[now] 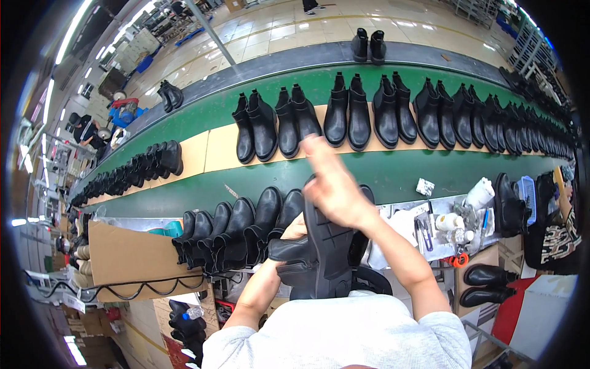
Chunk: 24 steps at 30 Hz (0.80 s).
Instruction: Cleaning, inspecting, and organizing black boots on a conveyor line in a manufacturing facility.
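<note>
Both hands work one black boot (319, 258) close to my chest: my left hand (295, 229) grips its shaft to steady it sole-up, while my right hand (335, 184) rests open on the sole, above the bench (405, 215).

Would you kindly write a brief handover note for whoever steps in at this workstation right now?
Left hand: grips the black leather ankle boot, held sole-up at chest height.
Right hand: open, resting across the boot's sole.
Row of black boots stands at the bench edge; more pairs ride the green conveyor belt.
Done: boot picked up.
Left: cannot tell from this view.
</note>
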Available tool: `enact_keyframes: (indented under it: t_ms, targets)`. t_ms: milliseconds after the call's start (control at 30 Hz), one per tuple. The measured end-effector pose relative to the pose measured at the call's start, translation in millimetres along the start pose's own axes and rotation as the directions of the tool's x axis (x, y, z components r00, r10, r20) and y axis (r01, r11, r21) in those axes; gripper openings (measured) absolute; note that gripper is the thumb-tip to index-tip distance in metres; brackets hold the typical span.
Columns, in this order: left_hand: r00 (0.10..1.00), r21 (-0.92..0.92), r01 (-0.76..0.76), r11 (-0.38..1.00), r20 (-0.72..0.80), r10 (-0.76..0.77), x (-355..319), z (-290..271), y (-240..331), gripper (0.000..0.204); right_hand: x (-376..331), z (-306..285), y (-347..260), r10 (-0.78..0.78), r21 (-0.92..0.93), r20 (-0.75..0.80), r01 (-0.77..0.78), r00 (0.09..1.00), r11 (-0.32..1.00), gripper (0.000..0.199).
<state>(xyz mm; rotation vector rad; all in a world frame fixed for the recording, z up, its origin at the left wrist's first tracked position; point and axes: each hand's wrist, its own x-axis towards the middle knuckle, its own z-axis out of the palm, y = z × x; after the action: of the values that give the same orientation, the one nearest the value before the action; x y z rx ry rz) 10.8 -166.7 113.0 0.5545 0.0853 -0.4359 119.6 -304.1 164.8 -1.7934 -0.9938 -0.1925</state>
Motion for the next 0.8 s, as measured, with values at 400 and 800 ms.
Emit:
enact_keyframes:
  t_ms: [400, 800]
  targets:
    - [0.942, 0.261, -0.119, 0.958, -0.275, 0.192, -12, -29, 54, 0.091, -94, -26, -19, 0.123, 0.520, 0.255, -0.243, 0.959, 0.819, 0.036]
    - [0.983, 0.398, -0.164, 0.903, -0.004, 0.181, 20, 24, 38, 0.071, -290, -19, 127, 0.612, -0.466, -0.365, -0.707, 0.702, 0.532, 0.035]
